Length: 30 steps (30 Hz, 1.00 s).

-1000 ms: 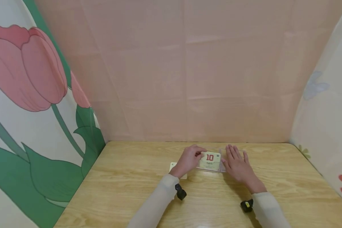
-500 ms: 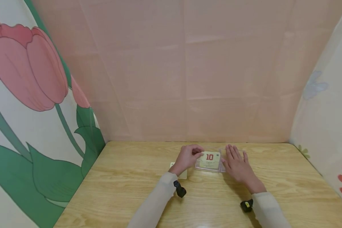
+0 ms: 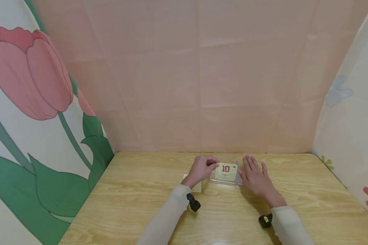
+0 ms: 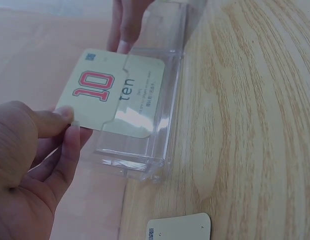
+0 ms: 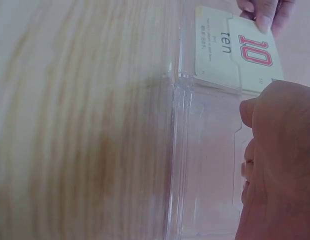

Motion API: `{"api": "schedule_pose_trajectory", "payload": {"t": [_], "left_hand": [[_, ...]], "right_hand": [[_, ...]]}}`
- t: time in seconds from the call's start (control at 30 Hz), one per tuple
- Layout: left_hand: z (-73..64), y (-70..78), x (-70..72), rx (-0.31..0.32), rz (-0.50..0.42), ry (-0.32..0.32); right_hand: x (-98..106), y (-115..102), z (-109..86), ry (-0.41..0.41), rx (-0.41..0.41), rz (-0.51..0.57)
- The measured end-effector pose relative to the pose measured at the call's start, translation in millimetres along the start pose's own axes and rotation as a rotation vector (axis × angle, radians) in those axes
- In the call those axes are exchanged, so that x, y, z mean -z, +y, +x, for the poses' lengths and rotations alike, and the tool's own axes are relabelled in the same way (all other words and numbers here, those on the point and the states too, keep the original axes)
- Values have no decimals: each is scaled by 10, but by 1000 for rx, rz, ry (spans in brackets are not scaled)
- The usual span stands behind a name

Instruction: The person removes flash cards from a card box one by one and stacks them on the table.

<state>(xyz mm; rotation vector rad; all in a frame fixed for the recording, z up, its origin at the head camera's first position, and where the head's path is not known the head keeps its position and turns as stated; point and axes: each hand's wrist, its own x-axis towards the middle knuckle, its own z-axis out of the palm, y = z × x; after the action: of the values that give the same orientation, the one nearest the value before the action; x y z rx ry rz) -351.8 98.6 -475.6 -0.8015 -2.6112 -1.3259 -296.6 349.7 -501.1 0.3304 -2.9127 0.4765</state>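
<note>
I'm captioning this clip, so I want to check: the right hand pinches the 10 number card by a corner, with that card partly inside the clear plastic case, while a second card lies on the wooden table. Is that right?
Not quite: the left hand pinches the 10 number card by a corner, not the right hand; the left wrist view shows it. The rest stands.

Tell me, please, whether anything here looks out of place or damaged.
Nothing looks spilled or visibly damaged. The one thing that stands out is a loose card lying on the table outside the clear holder, whereas the card marked 10 is partly slotted into it, pinched by the left hand.
</note>
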Motion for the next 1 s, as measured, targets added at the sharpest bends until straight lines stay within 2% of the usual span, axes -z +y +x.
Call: {"api": "schedule_pose_trajectory", "payload": {"t": [0.2,0.67,1.0], "left_hand": [[4,19,8,-5,-2,-6],[17,1,-30,-6,-8,25],[-27,-61,-50,3,-93,40]], "right_hand": [[11,7,15,14,5,-7],[9,1,13,6,-3,-2],[-1,4,4,0,-5,10]]}}
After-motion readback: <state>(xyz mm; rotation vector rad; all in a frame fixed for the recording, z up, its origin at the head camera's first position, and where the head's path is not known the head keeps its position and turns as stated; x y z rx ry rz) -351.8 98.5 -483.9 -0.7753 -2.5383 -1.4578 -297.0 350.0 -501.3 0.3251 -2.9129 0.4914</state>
